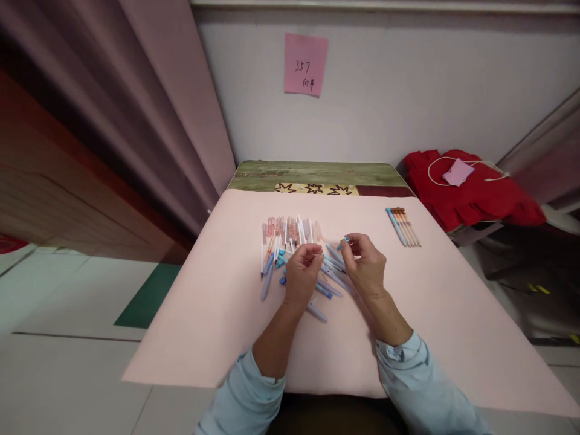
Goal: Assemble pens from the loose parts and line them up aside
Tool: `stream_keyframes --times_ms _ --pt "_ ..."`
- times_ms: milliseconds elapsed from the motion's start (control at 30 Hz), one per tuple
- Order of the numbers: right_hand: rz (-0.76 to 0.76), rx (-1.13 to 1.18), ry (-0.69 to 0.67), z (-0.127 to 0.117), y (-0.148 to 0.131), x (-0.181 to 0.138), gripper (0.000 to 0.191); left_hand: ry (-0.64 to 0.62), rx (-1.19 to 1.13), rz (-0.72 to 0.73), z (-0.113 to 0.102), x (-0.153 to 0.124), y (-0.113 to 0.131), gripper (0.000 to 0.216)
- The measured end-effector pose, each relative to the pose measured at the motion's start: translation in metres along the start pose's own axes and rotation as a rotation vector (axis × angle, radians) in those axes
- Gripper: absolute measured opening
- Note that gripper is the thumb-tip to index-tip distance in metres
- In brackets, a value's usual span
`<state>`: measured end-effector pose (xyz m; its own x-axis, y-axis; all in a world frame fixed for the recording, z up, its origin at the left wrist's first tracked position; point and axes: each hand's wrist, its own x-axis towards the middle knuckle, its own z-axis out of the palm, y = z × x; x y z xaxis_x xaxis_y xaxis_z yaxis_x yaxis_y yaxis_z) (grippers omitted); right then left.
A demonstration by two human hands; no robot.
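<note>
My right hand pinches a small light-blue pen part between thumb and forefinger, just above the table. Close by on the left, my left hand is closed in a pinch, and whatever sits at its fingertips is too small to make out. Beneath and around both hands lies a loose heap of pen pieces. It includes blue and lilac pen barrels, white refills with dark tips and light-blue pieces. Behind the hands are pinkish clear tubes, set side by side. My left hand hides part of the heap.
A neat row of pens, one blue and several tan with brown tops, lies on the right of the pale pink table cover. Beyond the right edge is red cloth with a white cable. A curtain hangs at left.
</note>
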<state>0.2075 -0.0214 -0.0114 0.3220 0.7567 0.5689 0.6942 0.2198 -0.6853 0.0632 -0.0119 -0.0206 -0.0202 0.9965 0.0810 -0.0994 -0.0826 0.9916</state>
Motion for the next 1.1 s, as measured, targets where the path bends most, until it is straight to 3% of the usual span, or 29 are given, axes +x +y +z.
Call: stream_keyframes --times_ms 100,233,367,500,633,733,900,1000,1100 --pt "0.068 0.075 0.068 -0.003 0.001 0.004 0.022 0.026 0.020 0.012 -0.001 0.001 0.000 0.018" --pt "0.351 0.397 0.169 -0.004 0.012 0.013 0.033 0.033 -0.013 -0.003 -0.002 0.002 -0.006 0.019" --pt "0.606 0.728 0.028 0.002 0.008 0.012 0.034 -0.046 -0.182 -0.097 0.001 0.001 -0.008 0.030" --pt "0.720 0.892 -0.131 0.008 -0.008 0.005 0.038 -0.124 -0.335 -0.162 0.007 -0.002 -0.001 0.047" --pt "0.785 0.998 -0.268 0.009 -0.016 0.001 0.036 -0.136 -0.343 -0.135 0.009 -0.004 0.005 0.034" --pt "0.810 0.976 -0.346 0.011 -0.016 0.000 0.035 -0.065 -0.242 -0.045 0.007 -0.004 0.006 0.026" --pt "0.882 1.011 -0.514 0.017 -0.017 -0.008 0.039 0.055 0.121 0.302 0.000 -0.007 0.013 0.016" --pt "0.917 1.085 -0.579 0.019 -0.020 -0.011 0.033 0.045 0.225 0.443 -0.001 -0.010 0.018 0.010" --pt "0.956 1.136 -0.588 0.018 -0.022 -0.011 0.028 0.032 0.248 0.489 -0.001 -0.011 0.020 0.011"
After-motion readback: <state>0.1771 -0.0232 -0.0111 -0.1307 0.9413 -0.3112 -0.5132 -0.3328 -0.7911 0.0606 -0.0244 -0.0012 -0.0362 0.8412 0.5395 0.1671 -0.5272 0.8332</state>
